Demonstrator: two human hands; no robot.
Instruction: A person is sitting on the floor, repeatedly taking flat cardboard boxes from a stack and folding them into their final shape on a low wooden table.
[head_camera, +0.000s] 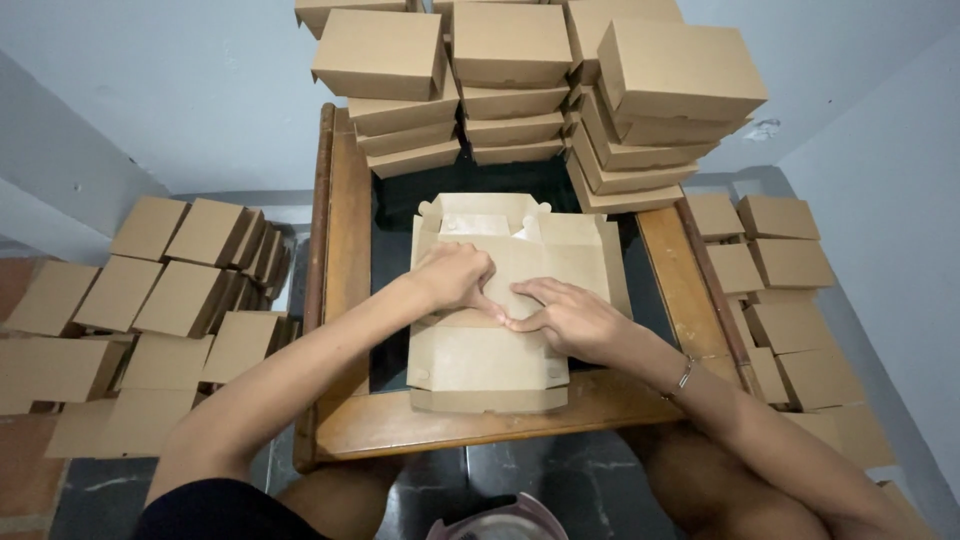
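A flat, unfolded brown cardboard box blank (490, 365) lies on the dark top of a small wooden table (350, 230). My left hand (455, 277) is curled with its fingers pressing down on the blank's middle fold. My right hand (568, 316) lies flat on the cardboard just to the right, thumb touching the left hand's fingertips. A thin bracelet sits on my right wrist. The far flaps of the blank stand slightly raised around a white inner lining.
Three stacks of folded brown boxes (520, 80) stand at the table's far edge. Several more folded boxes (170, 290) cover the floor on the left, and others (780, 270) line the floor on the right. My knees are under the near table edge.
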